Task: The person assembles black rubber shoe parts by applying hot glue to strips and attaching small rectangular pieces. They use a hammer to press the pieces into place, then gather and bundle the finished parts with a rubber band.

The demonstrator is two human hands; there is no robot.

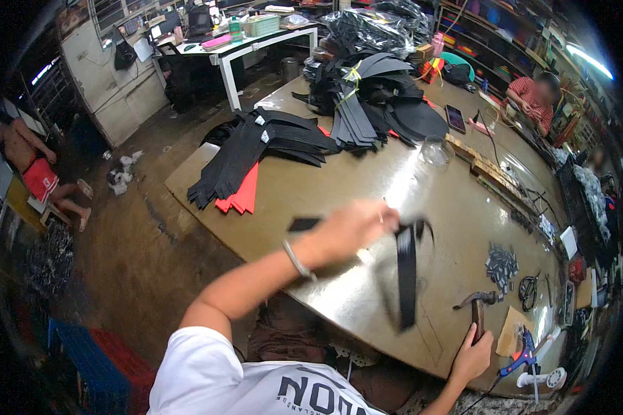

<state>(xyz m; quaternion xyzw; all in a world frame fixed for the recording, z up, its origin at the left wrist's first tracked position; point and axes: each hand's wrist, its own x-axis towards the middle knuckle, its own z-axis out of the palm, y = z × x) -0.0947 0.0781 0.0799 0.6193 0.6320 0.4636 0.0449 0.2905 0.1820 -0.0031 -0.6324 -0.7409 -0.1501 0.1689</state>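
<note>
My left hand, blurred by motion and wearing a band at the wrist, is raised over the metal-topped table. From its closed fingers hangs a long black strip with a curled upper end; the exact grip is smeared. Another dark piece shows behind my forearm. Near the table's front right edge, my right hand is closed around the handle of a hammer, its metal head pointing away from me. A heap of small grey pieces lies just beyond the hammer.
Stacks of black strips and red strips cover the far left. Scissors, a glue gun and a white spool lie at right. A clear round container stands farther back. A person in red stripes sits across.
</note>
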